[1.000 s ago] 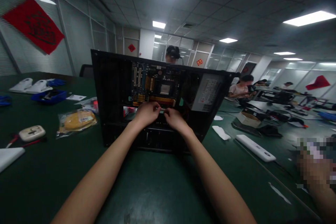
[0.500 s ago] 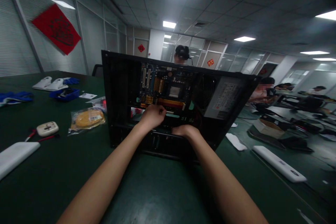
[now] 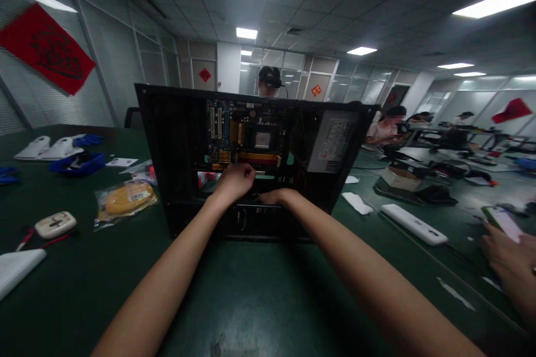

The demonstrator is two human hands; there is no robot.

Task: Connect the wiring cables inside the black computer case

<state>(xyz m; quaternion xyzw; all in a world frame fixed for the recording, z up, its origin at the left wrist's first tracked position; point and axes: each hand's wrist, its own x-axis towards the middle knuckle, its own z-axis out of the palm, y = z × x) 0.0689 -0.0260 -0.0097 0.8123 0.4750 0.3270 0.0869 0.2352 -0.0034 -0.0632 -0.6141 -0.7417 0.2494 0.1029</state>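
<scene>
A black computer case (image 3: 156,150) stands open-sided on the table before me. Inside it, a motherboard (image 3: 245,120) shows a bare square processor area and red and yellow memory slots (image 3: 263,159). The labelled power supply (image 3: 335,142) sits at the upper right, with a dark fan beside it. My left hand (image 3: 237,181) is closed, fingers curled in a pinch just below the memory slots; whatever it may grip is hidden. Further right and lower, my right hand (image 3: 280,196) reaches over the case's lower rail, its fingers mostly out of sight.
On the green table (image 3: 243,290), a bagged yellow coil (image 3: 128,199), blue tray (image 3: 79,163) and cream box with wires (image 3: 56,225) lie left. A white power bank (image 3: 414,224) and carton (image 3: 401,177) lie right. Another person's hand (image 3: 508,256) holds a phone (image 3: 502,223).
The view has turned right, so everything sits further left in it. Another person's hand with a phone has come into sight. Both my hands remain at about the same spots in the case.
</scene>
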